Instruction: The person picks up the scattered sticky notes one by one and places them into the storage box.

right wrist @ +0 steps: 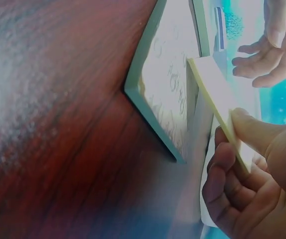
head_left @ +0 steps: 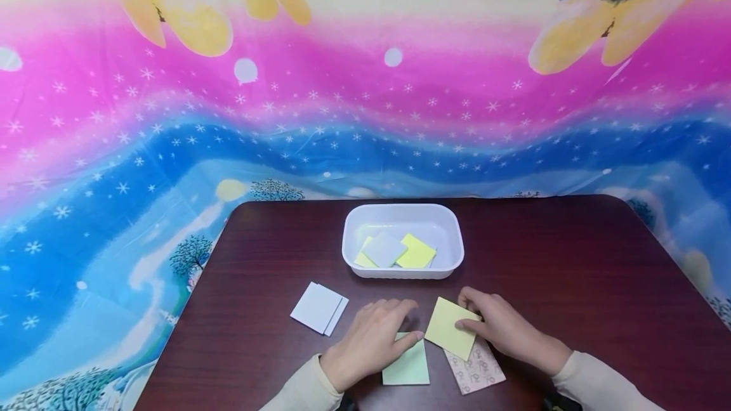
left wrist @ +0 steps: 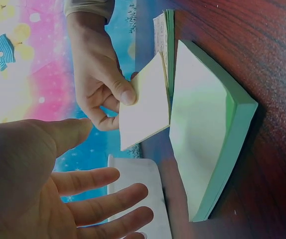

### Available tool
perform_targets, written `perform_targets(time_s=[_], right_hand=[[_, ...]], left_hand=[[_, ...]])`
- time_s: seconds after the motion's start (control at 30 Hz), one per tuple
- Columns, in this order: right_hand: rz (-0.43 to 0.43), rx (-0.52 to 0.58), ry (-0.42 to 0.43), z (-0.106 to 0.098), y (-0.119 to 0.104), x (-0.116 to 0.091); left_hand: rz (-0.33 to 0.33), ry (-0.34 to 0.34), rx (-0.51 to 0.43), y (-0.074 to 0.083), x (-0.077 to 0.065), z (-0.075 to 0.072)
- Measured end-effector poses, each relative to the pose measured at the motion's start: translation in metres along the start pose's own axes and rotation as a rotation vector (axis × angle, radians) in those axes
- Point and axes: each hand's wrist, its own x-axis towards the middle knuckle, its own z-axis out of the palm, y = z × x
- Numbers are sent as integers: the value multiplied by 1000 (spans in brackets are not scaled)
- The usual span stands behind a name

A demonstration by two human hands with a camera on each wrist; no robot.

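My right hand (head_left: 505, 328) pinches a pale yellow sticky note pad (head_left: 451, 327) between thumb and fingers; in the right wrist view the pad (right wrist: 217, 94) is tilted and thin. Beneath it lies a patterned pad (head_left: 476, 370) with a printed top and green sides. My left hand (head_left: 374, 340) is over a light green pad (head_left: 412, 365), covering part of it. In the left wrist view the left fingers (left wrist: 108, 201) are spread and hold nothing, beside the thick green pad (left wrist: 203, 134). Farther left, white square pads (head_left: 317, 308) lie overlapped on the table.
A white plastic tub (head_left: 402, 273) stands at the back middle of the dark wood table (head_left: 274, 240). Inside it are a bright yellow pad (head_left: 415, 251), a whitish pad (head_left: 385, 249) and another yellow one partly covered. A printed cloth (head_left: 365, 113) hangs behind the table.
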Motion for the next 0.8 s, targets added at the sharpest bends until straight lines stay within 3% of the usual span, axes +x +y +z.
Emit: perform_targets(time_s=[0.2, 0.8], right_hand=[[-42, 27, 11, 0, 0, 0], [-52, 12, 23, -9, -4, -1]], left_hand=[[-13, -9, 8, -1, -1, -1], [-41, -27, 8, -1, -2, -2]])
